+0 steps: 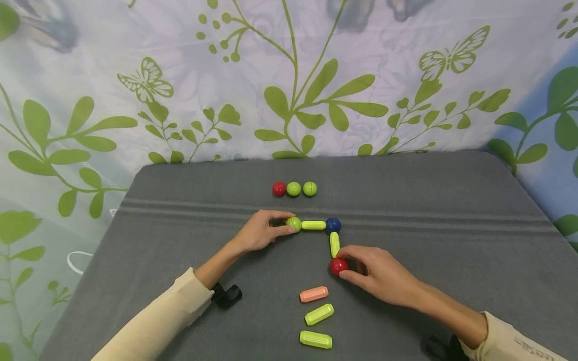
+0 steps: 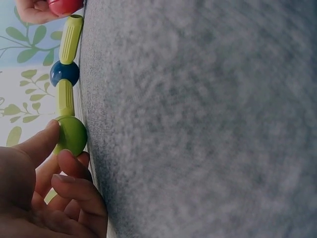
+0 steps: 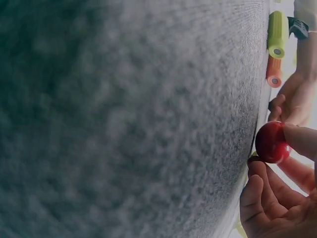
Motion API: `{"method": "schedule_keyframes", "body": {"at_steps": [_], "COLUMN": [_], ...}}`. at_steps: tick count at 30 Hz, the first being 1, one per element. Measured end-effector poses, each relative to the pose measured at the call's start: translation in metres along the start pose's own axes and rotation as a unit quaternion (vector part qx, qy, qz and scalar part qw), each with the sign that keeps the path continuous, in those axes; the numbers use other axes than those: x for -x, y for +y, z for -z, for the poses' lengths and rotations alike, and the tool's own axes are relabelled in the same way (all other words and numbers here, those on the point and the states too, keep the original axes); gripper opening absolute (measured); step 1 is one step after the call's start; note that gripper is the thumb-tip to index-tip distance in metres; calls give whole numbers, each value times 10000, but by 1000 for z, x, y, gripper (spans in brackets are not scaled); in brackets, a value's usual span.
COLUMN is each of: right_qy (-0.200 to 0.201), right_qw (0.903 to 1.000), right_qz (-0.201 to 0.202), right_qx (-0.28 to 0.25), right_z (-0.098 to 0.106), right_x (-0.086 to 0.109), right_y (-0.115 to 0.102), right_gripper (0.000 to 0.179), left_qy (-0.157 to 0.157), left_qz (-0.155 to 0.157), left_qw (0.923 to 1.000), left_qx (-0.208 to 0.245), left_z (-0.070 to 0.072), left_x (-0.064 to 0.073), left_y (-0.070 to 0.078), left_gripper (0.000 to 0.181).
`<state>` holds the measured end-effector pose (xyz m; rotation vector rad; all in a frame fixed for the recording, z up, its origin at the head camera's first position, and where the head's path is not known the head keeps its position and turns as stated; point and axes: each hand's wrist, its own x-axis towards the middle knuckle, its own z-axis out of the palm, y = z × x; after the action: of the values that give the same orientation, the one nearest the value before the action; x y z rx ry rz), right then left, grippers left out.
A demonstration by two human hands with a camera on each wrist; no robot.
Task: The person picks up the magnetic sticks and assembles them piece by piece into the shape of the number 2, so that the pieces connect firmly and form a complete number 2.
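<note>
1. Head view: using two hands on the gray cloth (image 1: 451,185), well apart from each other, each clamped on a ball.
2. Pinching a lime-green ball (image 1: 295,224) between thumb and finger of the left hand (image 1: 259,230).
3. Pinching a glossy red ball (image 1: 339,266) with thumb and finger of the right hand (image 1: 384,273), nearer the person than the left.
4. Reaching from the left hand's ball toward the right with a ribbed lime-green rod (image 1: 313,225), its long axis sideways, ending against a dark blue ball (image 1: 333,224).
5. Turning a corner there with a second lime-green rod (image 1: 334,244), pointed from the blue ball toward the person and the right hand's fingertips, long axis leaning slightly rightward.
6. Meeting or just short of the right hand's red ball at that rod's near end; cannot tell which.
7. Lying loose between the forearms, nearer the person than both hands: a salmon rod (image 1: 313,294) and a lime-green pair (image 1: 319,314), all roughly sideways, with right ends angled away on the farther two and toward the person on the nearest.
8. Lined up beyond both hands: another red ball (image 1: 279,188) and two more green balls (image 1: 293,188).
</note>
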<state>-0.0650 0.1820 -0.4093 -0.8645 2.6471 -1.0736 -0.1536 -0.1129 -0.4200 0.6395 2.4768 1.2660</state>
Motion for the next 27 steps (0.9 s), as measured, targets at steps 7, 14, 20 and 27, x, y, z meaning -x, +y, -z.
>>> {"method": "schedule_keyframes", "body": {"at_steps": [7, 14, 20, 27], "right_qy": [-12, 4, 84, 392], "right_qw": [9999, 9999, 9997, 9992], "right_qz": [101, 87, 201, 29], "right_qx": [44, 97, 98, 33], "right_z": [-1, -2, -1, 0], "right_x": [0, -1, -1, -6], "right_y": [1, 2, 2, 2], "right_gripper": [22, 23, 24, 27], "left_qy": [-43, -11, -44, -36], "left_qz": [45, 12, 9, 59], "left_qw": [10000, 10000, 9999, 9999], "left_qx": [34, 72, 126, 114], "left_z": [1, 2, 2, 2], "left_x": [-1, 0, -1, -2], "left_y": [1, 2, 2, 1], "left_gripper": [39, 38, 37, 37]}}
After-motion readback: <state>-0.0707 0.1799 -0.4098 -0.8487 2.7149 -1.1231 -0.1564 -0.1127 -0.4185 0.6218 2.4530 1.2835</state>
